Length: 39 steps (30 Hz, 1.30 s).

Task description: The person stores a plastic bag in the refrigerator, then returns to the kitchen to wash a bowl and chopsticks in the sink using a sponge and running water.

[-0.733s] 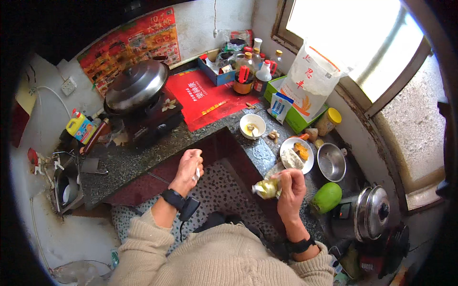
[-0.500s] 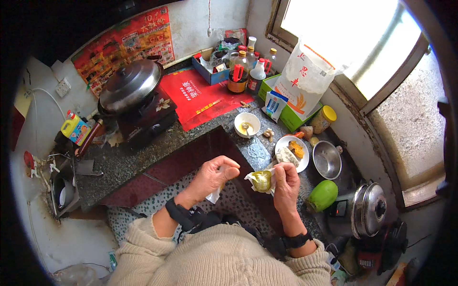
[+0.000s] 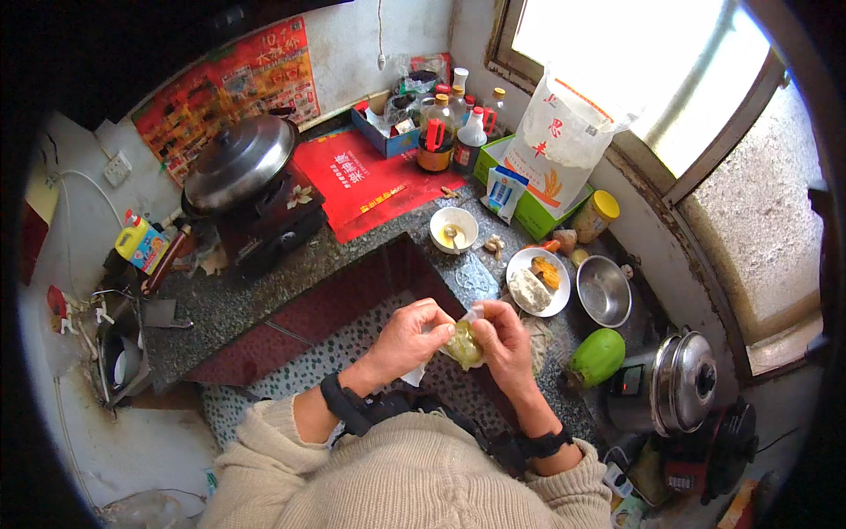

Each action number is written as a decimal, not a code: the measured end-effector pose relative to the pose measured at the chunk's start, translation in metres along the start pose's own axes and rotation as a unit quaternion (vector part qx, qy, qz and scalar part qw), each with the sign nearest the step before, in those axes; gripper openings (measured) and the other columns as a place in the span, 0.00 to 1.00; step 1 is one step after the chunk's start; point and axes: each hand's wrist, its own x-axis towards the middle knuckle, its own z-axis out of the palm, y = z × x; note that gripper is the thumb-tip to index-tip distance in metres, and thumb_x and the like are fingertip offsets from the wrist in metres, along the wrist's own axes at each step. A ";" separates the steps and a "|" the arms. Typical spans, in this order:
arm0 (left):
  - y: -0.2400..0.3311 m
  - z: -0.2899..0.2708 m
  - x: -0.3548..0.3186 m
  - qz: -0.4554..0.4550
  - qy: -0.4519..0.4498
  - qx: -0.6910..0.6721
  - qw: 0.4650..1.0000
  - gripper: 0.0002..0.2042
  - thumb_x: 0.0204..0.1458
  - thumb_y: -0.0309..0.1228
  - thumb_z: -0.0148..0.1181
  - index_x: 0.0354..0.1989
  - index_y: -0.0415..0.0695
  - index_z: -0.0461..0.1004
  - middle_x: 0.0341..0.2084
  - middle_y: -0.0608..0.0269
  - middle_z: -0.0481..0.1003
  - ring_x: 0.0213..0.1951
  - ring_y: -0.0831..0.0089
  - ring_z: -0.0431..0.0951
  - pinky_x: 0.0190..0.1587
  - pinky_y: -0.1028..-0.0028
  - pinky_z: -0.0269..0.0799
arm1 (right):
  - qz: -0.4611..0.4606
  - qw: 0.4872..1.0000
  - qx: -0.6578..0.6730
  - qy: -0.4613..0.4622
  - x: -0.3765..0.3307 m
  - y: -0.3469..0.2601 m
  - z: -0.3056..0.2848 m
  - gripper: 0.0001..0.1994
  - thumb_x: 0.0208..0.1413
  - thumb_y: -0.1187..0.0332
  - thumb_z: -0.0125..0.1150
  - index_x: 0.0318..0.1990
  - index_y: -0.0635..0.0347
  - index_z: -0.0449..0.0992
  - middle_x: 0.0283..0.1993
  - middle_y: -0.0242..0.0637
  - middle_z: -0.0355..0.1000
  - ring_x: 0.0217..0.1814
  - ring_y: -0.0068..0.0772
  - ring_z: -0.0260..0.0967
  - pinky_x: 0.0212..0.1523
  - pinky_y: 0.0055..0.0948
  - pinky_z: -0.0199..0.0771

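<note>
Both hands (image 3: 458, 339) hold yellow-green veg (image 3: 464, 346).

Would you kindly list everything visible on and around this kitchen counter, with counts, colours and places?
Yellow-green vegetable: 1, between both hands, partly wrapped.
Small bowl: 1, white, counter centre.
Plate: 1, white, holding food, right of the bowl.
Metal bowl: 1, silver, beside the plate.
Green fruit: 1, counter's right end.
Lidded wok: 1, silver, on the stove at left.
Red mat: 1, back of counter.
Sack: 1, white, by the window.
Left hand: 1, on the vegetable.
Right hand: 1, on the vegetable.
</note>
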 end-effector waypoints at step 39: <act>0.005 -0.004 -0.017 0.008 0.044 -0.004 0.999 0.07 0.55 0.29 0.59 0.37 0.38 0.75 0.33 0.71 0.73 0.31 0.81 0.72 0.35 0.78 0.71 | 0.039 0.989 0.141 -0.001 -0.009 0.023 0.009 0.22 0.56 0.68 0.62 0.55 0.59 0.61 0.49 0.34 0.66 0.47 0.23 0.65 0.46 0.23 0.70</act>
